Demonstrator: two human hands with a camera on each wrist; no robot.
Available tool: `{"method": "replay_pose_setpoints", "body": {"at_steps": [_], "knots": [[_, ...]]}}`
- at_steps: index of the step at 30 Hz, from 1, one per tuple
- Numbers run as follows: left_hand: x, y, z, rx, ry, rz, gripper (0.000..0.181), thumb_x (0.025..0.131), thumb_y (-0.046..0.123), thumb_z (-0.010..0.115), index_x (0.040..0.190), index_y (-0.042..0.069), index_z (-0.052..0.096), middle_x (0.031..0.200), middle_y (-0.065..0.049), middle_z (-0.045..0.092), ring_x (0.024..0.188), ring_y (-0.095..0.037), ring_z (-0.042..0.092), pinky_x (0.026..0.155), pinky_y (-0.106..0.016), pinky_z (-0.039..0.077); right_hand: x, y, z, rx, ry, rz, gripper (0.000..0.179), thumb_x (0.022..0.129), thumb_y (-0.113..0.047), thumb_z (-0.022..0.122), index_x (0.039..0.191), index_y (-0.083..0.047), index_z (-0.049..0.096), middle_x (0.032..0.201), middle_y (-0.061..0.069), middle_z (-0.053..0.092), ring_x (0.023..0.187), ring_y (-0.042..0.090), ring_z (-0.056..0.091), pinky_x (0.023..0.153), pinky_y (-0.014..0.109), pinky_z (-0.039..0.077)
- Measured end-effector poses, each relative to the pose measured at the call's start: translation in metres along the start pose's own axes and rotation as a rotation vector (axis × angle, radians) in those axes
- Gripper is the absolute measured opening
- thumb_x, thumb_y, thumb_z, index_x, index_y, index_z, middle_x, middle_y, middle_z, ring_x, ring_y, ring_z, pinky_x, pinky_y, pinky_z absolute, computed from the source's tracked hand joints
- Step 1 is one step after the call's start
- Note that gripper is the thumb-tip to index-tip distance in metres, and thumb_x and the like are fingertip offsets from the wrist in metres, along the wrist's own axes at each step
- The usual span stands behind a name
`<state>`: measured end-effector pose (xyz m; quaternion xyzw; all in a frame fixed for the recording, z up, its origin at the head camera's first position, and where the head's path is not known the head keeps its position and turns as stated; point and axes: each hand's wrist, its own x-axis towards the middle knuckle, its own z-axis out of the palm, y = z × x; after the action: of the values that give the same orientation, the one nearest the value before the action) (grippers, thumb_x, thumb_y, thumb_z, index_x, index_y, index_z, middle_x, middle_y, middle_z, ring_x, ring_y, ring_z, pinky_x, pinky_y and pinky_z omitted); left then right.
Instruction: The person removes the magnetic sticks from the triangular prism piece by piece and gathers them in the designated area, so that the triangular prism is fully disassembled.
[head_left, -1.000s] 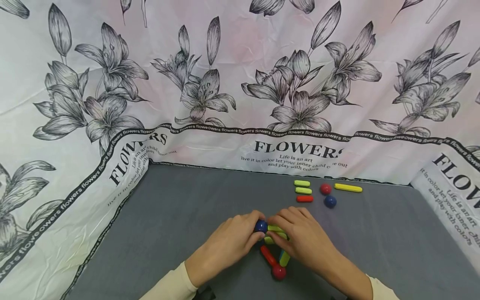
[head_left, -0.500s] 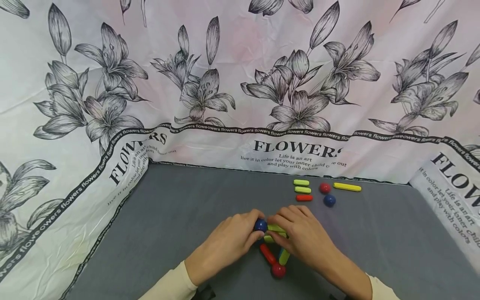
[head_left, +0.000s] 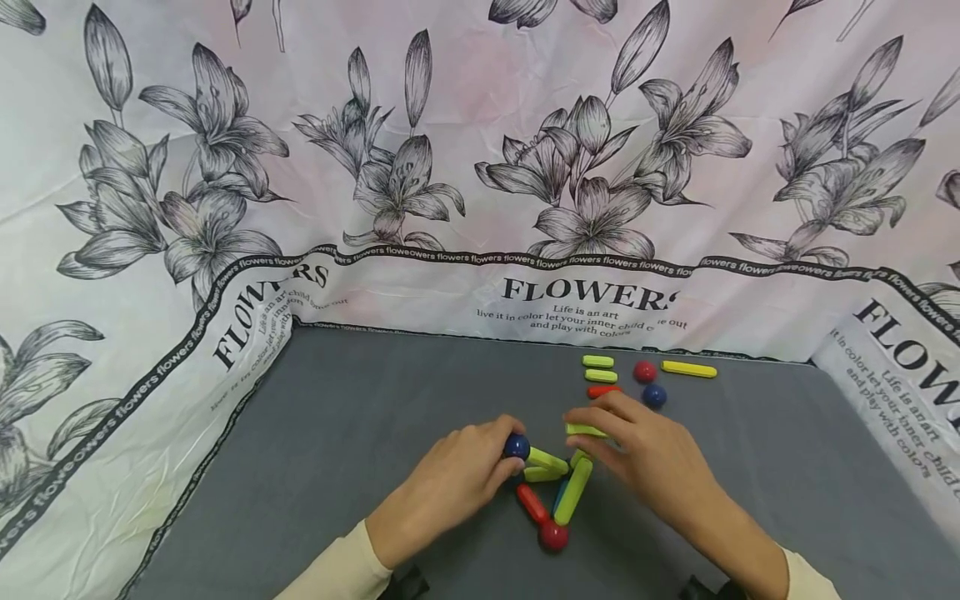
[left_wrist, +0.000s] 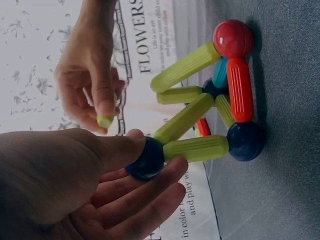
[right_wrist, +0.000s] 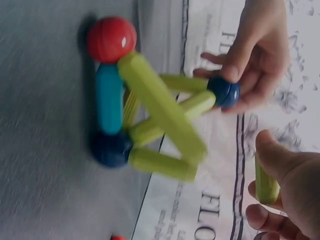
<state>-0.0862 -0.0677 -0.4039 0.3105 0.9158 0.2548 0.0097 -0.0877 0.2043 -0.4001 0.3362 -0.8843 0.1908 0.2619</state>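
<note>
Firmly steady the upper blue ball [head_left: 517,447], pinched in your left hand [head_left: 465,467], while the stick frame [head_left: 573,492] rests on the table [head_left: 360,408], well in from its far edge. Align the separate green stick [head_left: 585,431], pinched in your right hand [head_left: 651,437] apart from the frame, before contact.

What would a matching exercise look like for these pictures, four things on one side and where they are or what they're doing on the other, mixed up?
Things
1. Left grip
2. Right grip
3. Teal stick
4. Long yellow stick

Places or states
A. Pinching a lime-green stick
B. Right of the far red ball in the head view
C. Holding the raised blue ball
D. Between the near red ball and a low blue ball

Pairs: 1-C, 2-A, 3-D, 4-B
</note>
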Motion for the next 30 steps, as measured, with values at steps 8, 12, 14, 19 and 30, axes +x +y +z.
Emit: {"method": "replay_pose_setpoints", "body": {"at_steps": [8, 12, 14, 19, 30], "knots": [[-0.002, -0.003, 0.002, -0.011, -0.004, -0.012, 0.034, 0.104, 0.028, 0.071, 0.133, 0.012, 0.062, 0.095, 0.005, 0.067, 0.073, -0.005, 0.056, 0.061, -0.024, 0.048, -0.018, 0.029, 0.001, 0.042, -0.010, 0.137, 0.045, 0.082, -0.002, 0.089, 0.122, -0.015, 0.072, 0.112, -0.006, 0.068, 0.081, 0.005, 0.062, 0.070, 0.017, 0.049], [-0.001, -0.002, 0.002, -0.017, -0.008, 0.000, 0.033, 0.104, 0.028, 0.070, 0.133, 0.012, 0.062, 0.092, 0.006, 0.065, 0.072, -0.004, 0.056, 0.061, -0.024, 0.047, -0.028, 0.045, 0.004, 0.012, -0.025, 0.188, 0.041, 0.081, -0.002, 0.090, 0.116, -0.012, 0.072, 0.105, -0.004, 0.067, 0.076, 0.005, 0.058, 0.065, 0.023, 0.051], [0.000, -0.002, 0.001, -0.012, -0.005, 0.002, 0.032, 0.104, 0.027, 0.070, 0.132, 0.012, 0.062, 0.092, 0.007, 0.064, 0.072, -0.004, 0.056, 0.060, -0.023, 0.047, -0.030, 0.052, 0.007, -0.004, -0.027, 0.195, 0.040, 0.080, -0.002, 0.091, 0.114, -0.011, 0.072, 0.104, -0.002, 0.068, 0.075, 0.006, 0.059, 0.063, 0.028, 0.054], [0.001, -0.002, 0.000, -0.002, -0.003, -0.008, 0.033, 0.104, 0.028, 0.071, 0.131, 0.013, 0.063, 0.092, 0.007, 0.065, 0.072, -0.005, 0.056, 0.061, -0.024, 0.047, -0.035, 0.064, 0.014, -0.060, -0.064, 0.231, 0.036, 0.080, -0.006, 0.092, 0.111, -0.012, 0.075, 0.104, -0.001, 0.065, 0.076, 0.010, 0.063, 0.058, 0.030, 0.051], [0.000, -0.001, 0.001, 0.021, 0.002, -0.004, 0.034, 0.103, 0.028, 0.072, 0.131, 0.013, 0.063, 0.091, 0.007, 0.065, 0.072, -0.004, 0.055, 0.060, -0.024, 0.047, -0.039, 0.078, 0.032, -0.090, -0.176, 0.301, 0.027, 0.086, -0.012, 0.089, 0.111, -0.013, 0.078, 0.106, -0.002, 0.064, 0.076, 0.010, 0.062, 0.062, 0.037, 0.052]]}}
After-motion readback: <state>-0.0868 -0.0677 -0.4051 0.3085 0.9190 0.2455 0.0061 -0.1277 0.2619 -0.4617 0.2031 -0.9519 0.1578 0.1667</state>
